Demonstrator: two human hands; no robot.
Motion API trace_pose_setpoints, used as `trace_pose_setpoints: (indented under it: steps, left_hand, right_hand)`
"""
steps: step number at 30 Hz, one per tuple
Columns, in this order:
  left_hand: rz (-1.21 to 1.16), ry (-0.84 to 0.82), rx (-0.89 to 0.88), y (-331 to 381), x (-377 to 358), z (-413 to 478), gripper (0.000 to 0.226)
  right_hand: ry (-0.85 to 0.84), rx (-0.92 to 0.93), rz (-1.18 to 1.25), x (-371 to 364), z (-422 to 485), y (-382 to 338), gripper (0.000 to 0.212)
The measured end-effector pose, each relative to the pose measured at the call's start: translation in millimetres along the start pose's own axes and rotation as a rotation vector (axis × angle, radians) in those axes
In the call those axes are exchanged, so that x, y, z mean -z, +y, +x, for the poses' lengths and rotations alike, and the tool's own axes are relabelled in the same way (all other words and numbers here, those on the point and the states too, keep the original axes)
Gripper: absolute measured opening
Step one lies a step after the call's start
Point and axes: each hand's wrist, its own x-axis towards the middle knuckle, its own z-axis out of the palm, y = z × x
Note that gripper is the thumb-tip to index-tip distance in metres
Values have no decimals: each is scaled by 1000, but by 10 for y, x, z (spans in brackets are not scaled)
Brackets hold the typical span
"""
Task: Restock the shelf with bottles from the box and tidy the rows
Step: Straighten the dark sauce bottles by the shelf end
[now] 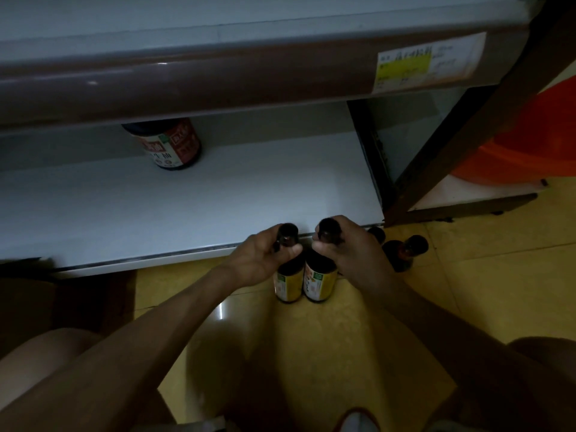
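Note:
My left hand (pixel 260 260) grips the neck of a dark bottle with a yellow label (pixel 288 283). My right hand (pixel 349 251) grips the neck of a second such bottle (pixel 319 283) right beside it. Both bottles hang upright side by side just in front of the front edge of the low white shelf (pixel 187 210). One dark bottle with a red and white label (pixel 173 145) stands far back on that shelf, its top hidden by the shelf above. More dark bottles (pixel 402 251) stand on the floor to the right of my right hand.
The upper shelf's brown front rail (pixel 187 85) overhangs the low shelf and carries a yellow price tag (pixel 417 68). A dark upright post (pixel 467 126) bounds the shelf on the right, with an orange tub (pixel 530 145) behind it. The floor is yellow tile (pixel 311 338).

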Motion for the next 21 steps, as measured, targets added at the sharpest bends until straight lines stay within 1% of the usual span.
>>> trace_pose_setpoints:
  steps: [3, 5, 7, 11, 12, 14, 18, 21]
  left_hand:
    - [-70, 18, 8, 81, 93, -75, 24]
    - [-125, 23, 1, 150, 138, -147, 25]
    - [-188, 48, -9, 226, 166, -206, 24]
    - [-312, 100, 15, 352, 146, -261, 42]
    - [-335, 109, 17, 378, 132, -262, 43]
    - [-355, 125, 13, 418, 110, -243, 43]
    - [-321, 139, -27, 487, 93, -191, 52]
    - [-307, 158, -31, 530, 73, -182, 49]
  right_hand:
    - [8, 65, 84, 58, -23, -119, 24]
    - [7, 82, 158, 89, -42, -194, 23]
    - [9, 77, 239, 106, -54, -260, 21]
    - [19, 44, 387, 89, -27, -330, 15]
    - [19, 32, 408, 79, -21, -335, 16]
    - [22, 19, 447, 64, -19, -347, 20]
    - [-14, -6, 534, 45, -39, -367, 28]
    - [-60, 0, 522, -9, -66, -357, 35]
